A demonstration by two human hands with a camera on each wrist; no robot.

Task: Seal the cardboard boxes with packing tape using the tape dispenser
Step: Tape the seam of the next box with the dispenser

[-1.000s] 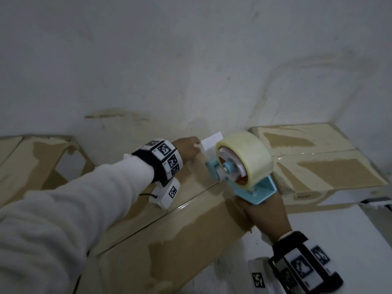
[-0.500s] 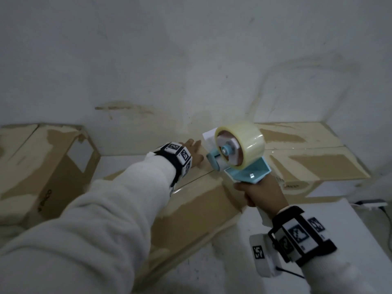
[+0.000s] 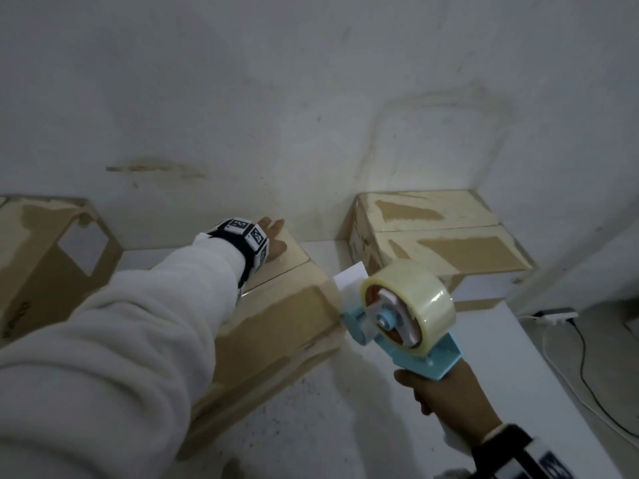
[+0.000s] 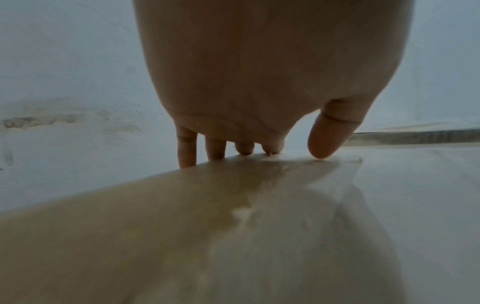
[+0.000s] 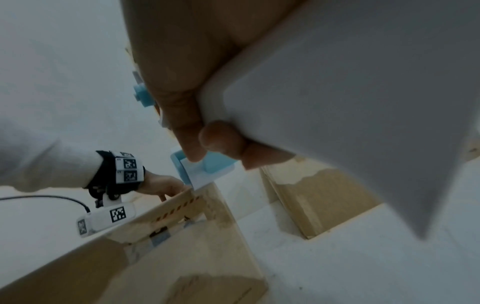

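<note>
The middle cardboard box (image 3: 287, 316) lies on the white table, with a shiny tape strip along its top seam. My left hand (image 3: 275, 238) rests flat on the box's far end, fingers straight. In the left wrist view the left hand (image 4: 259, 82) has its fingertips reaching past the far edge and the thumb touching the box top (image 4: 182, 226). My right hand (image 3: 446, 399) grips the handle of the blue tape dispenser (image 3: 408, 312), which is held in the air just right of the box. The right wrist view shows the right hand (image 5: 182, 72) curled round the dispenser's white handle (image 5: 337, 102).
A second cardboard box (image 3: 442, 243) stands at the back right against the wall. A third box (image 3: 45, 264) stands at the left. A white power strip (image 3: 556, 314) with cables lies past the table's right edge. The wall is close behind the boxes.
My right hand has carried the dispenser off the box's far end, toward me and to the right. The left hand has stayed on the far end and flattened out.
</note>
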